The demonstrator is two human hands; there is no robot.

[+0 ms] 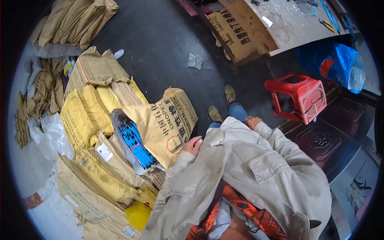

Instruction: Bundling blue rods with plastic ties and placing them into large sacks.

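Observation:
My left hand (193, 145) is at the lower right edge of a printed brown paper sack (176, 114), its fingers stretched out and nothing seen in them. That sack lies partly over a clear plastic bag with a bundle of thin blue strips (136, 146), black at the ends and tied with a pink band. Close to my thigh, beside the hem of my beige jacket, rests my right hand (253, 122). Its fingers are loosely bent, partly turned from view, with no object visible in them.
Filled yellow and brown sacks (82, 116) are piled on the left. A red plastic stool (298, 96) lies tipped to the right, near a blue bag (340, 66). Pliers (327, 25) lie on the worktable (288, 36). A plastic scrap (195, 61) is on the dark floor.

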